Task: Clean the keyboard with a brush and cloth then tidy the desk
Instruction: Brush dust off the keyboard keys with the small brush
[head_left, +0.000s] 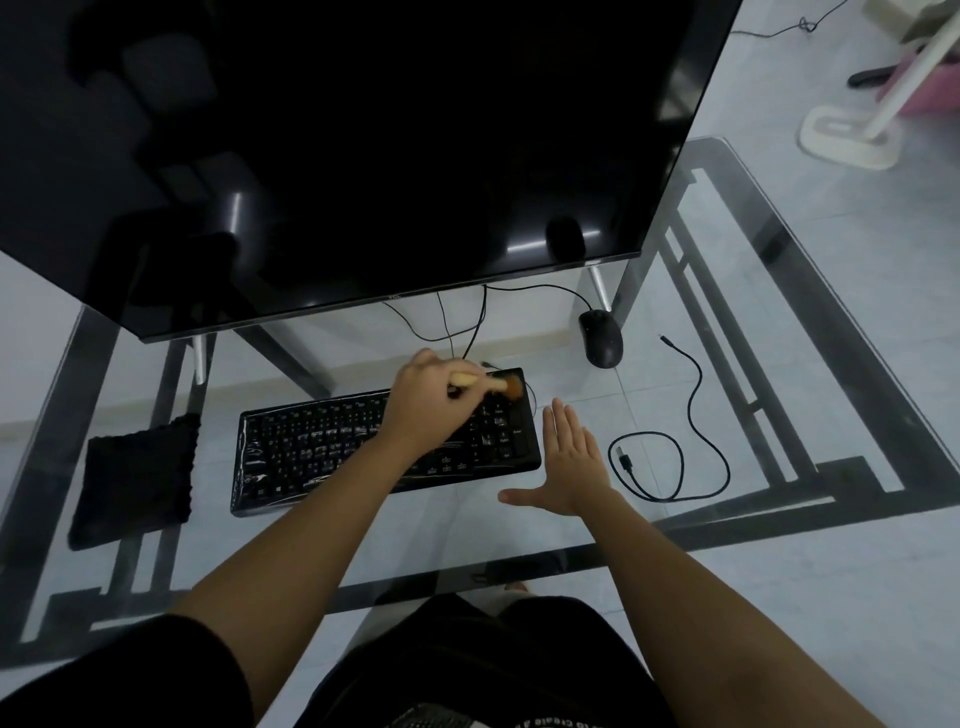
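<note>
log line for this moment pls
step: brushing | left hand: holds brush at keyboard far right corner | right hand: open beside keyboard | cloth: lying left of keyboard

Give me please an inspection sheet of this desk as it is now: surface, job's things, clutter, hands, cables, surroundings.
Surface: glass desk on a dark frame; the floor shows through.
Job's things: black keyboard lies flat before the monitor; brush over its far right corner; black cloth left of the keyboard, apart from it.
Clutter: mouse beyond the keyboard's right end.
Hands: left hand grips the brush; right hand open and flat beside the keyboard's right end.
Cables: loose black cable, partly coiled, right of the keyboard; thin cords run under the monitor.
Surroundings: pale floor; white stand base far right.
</note>
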